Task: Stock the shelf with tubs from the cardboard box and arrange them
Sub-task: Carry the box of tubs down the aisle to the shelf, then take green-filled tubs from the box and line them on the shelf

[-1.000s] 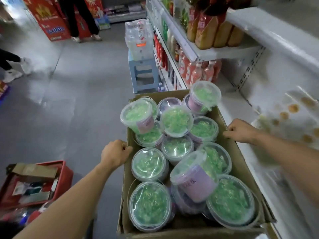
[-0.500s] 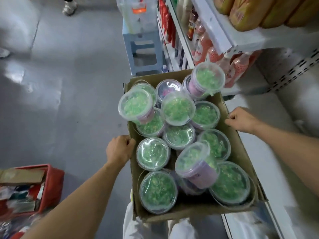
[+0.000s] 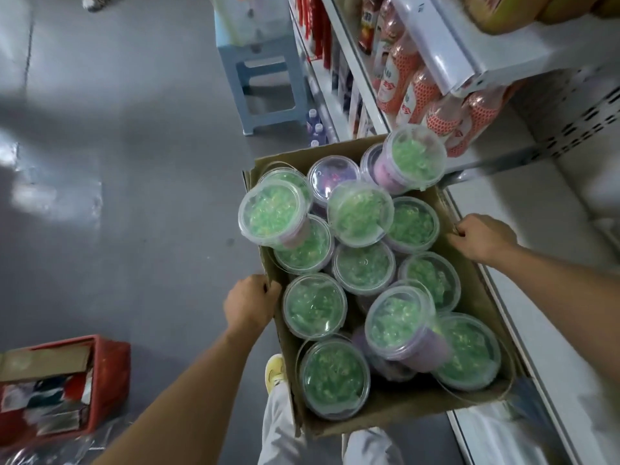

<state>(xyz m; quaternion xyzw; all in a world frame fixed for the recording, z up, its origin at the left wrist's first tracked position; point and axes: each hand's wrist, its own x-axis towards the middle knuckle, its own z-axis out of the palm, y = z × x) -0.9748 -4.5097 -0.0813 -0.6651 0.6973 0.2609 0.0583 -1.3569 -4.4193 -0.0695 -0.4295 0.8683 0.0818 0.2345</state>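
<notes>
I hold an open cardboard box point(image 3: 416, 412) in front of me, over my legs and next to the white shelf point(image 3: 553, 344). It is packed with several clear tubs point(image 3: 364, 266) of green pieces under clear lids; a few lie tilted on top and show purple labels. My left hand point(image 3: 250, 303) grips the box's left wall. Fingers of my right hand point(image 3: 479, 238) curl over the box's right edge. The lower shelf board on the right is bare white.
Pink bottles point(image 3: 419, 92) fill the shelf beyond the box, with orange-brown bottles above. A light blue stool point(image 3: 265, 78) stands in the aisle ahead. A red crate point(image 3: 67, 387) with cardboard and packets sits on the grey floor at my left.
The view has tipped further down and the box has swung right, closer to the shelf. Both hands keep the same hold on the box's sides.
</notes>
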